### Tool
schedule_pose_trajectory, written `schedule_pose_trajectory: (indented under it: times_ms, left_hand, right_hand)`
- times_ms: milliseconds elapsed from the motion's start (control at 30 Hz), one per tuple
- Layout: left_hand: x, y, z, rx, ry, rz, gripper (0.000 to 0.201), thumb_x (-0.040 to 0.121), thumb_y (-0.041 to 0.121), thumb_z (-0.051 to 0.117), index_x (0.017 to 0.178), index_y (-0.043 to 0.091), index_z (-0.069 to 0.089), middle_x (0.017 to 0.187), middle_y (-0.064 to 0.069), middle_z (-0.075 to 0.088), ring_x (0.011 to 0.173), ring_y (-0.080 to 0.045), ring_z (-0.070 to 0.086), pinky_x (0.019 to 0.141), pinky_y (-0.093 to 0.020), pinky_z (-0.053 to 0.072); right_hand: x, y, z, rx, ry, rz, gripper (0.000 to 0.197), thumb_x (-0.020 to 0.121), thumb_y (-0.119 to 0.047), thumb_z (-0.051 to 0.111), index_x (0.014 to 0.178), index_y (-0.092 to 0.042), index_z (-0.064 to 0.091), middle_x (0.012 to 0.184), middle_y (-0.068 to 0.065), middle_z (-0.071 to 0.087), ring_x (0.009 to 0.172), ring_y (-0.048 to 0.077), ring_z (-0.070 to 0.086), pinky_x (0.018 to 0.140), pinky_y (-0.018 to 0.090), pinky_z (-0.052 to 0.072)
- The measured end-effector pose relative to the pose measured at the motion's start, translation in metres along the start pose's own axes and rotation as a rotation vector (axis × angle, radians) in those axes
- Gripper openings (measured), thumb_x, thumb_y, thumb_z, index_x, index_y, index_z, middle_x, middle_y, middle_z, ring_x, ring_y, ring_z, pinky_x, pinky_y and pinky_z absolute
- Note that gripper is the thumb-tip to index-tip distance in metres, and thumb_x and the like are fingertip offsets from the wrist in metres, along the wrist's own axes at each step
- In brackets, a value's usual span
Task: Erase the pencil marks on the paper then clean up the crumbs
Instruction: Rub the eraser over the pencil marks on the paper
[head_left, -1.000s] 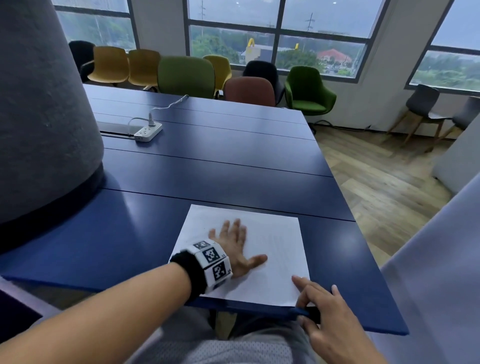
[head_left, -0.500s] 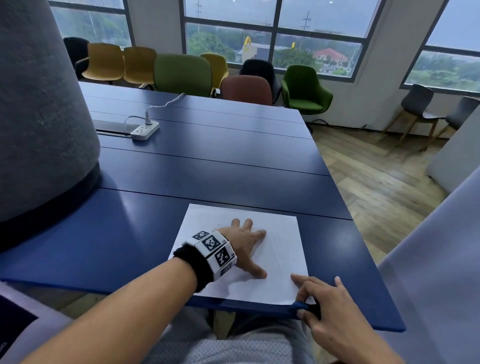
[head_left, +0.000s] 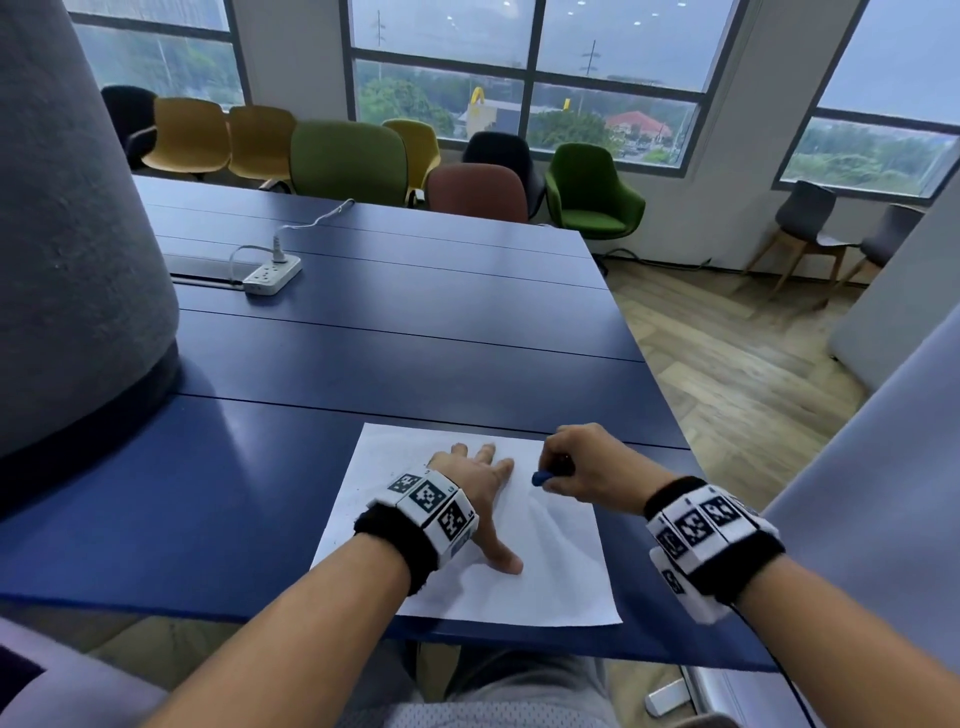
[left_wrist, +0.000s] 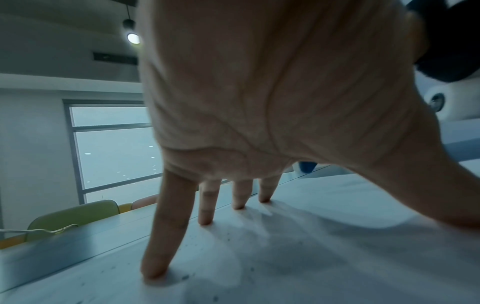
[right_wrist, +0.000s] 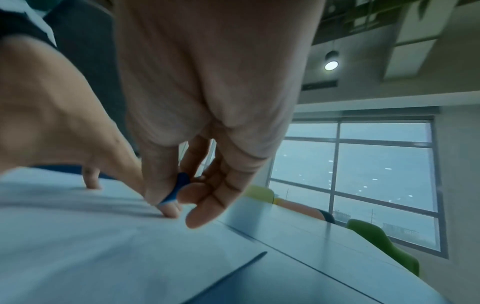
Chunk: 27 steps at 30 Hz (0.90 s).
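Observation:
A white sheet of paper lies at the near edge of the blue table. My left hand presses flat on the paper with fingers spread straight; in the left wrist view its fingertips touch the paper, where dark crumbs are scattered. My right hand pinches a small blue eraser over the sheet's upper right part. In the right wrist view the eraser sits between thumb and fingers, its tip close to the paper. Pencil marks are too faint to make out.
A white power strip with a cable lies far back on the table's left. A large grey column rises at the left edge. Coloured chairs line the far side; wooden floor is on the right.
My right hand has left the table's near edge and now holds the blue eraser over the paper's upper right. The left hand has stayed pressed on the sheet, shifting slightly.

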<state>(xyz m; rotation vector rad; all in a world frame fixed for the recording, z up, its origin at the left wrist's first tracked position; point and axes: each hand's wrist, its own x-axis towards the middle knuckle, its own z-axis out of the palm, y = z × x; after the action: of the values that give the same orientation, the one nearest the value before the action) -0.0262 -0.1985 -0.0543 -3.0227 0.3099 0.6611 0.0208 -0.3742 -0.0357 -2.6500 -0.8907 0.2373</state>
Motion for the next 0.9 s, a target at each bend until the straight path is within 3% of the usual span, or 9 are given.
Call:
schedule_pose_trajectory:
  times_ms: [100,233,367,533,633,700,833,900]
  left_hand:
    - [0.0,-0.003,0.003,0.001,0.042,0.016,0.123,0.059,0.078,0.074,0.154,0.023,0.019,0.164,-0.003,0.015,0.145,-0.032,0.024,0.113,-0.044,0.032]
    - [-0.001,-0.003,0.004,0.002,0.06,0.022,0.123,0.059,0.079,0.073,0.154,0.022,0.019,0.164,-0.004,0.015,0.146,-0.032,0.022,0.112,-0.042,0.031]
    - [-0.002,-0.002,0.004,-0.001,0.045,0.014,0.124,0.06,0.078,0.072,0.155,0.022,0.017,0.165,-0.004,0.011,0.148,-0.033,0.016,0.116,-0.043,0.027]
    - [-0.003,-0.002,0.003,-0.005,0.044,0.013,0.122,0.06,0.078,0.073,0.154,0.022,0.02,0.164,-0.004,0.015,0.147,-0.034,0.018,0.115,-0.045,0.029]
    - [-0.002,-0.001,0.002,-0.002,0.037,0.006,0.122,0.059,0.078,0.074,0.153,0.022,0.021,0.164,-0.005,0.016,0.146,-0.034,0.02,0.115,-0.045,0.03]
    - [-0.002,0.0,0.001,-0.003,0.027,0.007,0.123,0.059,0.078,0.074,0.155,0.024,0.018,0.164,-0.005,0.013,0.147,-0.034,0.017,0.116,-0.044,0.029]
    - [-0.003,0.0,0.0,0.002,0.02,0.007,0.124,0.06,0.077,0.073,0.156,0.025,0.014,0.165,-0.004,0.01,0.149,-0.035,0.012,0.116,-0.045,0.026]
    - [-0.002,-0.001,0.001,0.0,0.021,0.008,0.123,0.06,0.077,0.073,0.156,0.025,0.015,0.165,-0.005,0.012,0.148,-0.035,0.013,0.117,-0.046,0.027]
  right_hand:
    - [0.019,0.0,0.006,-0.034,-0.05,-0.036,0.012,0.082,-0.022,0.074,0.088,-0.012,0.07,0.088,0.0,0.063,0.073,0.013,0.06,0.07,0.028,0.053]
    - [0.023,0.003,0.009,-0.024,-0.139,-0.059,0.007,0.078,-0.016,0.075,0.083,-0.014,0.071,0.084,-0.003,0.064,0.066,0.006,0.057,0.064,0.02,0.05]
    - [0.026,0.003,0.001,0.006,-0.297,-0.025,0.01,0.075,-0.017,0.078,0.078,-0.01,0.071,0.079,0.007,0.071,0.06,0.013,0.06,0.061,0.028,0.055]
    - [0.038,0.012,0.006,0.034,-0.132,-0.007,0.012,0.072,-0.013,0.079,0.071,-0.016,0.067,0.078,0.003,0.068,0.061,0.009,0.057,0.066,0.033,0.057]
    - [0.03,0.007,0.001,0.035,-0.338,0.002,0.015,0.071,-0.012,0.08,0.069,-0.02,0.068,0.073,-0.001,0.069,0.058,0.002,0.056,0.063,0.021,0.051]
    - [0.03,0.004,-0.004,0.018,-0.431,0.02,0.012,0.071,-0.013,0.081,0.07,-0.02,0.07,0.077,0.003,0.073,0.061,0.004,0.059,0.066,0.023,0.052]
    - [0.045,0.01,0.002,-0.001,-0.15,0.004,0.019,0.072,-0.012,0.079,0.065,-0.021,0.064,0.078,0.004,0.069,0.064,0.012,0.059,0.068,0.035,0.055]
    - [0.042,0.012,0.004,0.022,-0.135,-0.012,0.021,0.071,-0.008,0.078,0.064,-0.021,0.062,0.078,0.003,0.067,0.062,0.01,0.057,0.066,0.03,0.054]
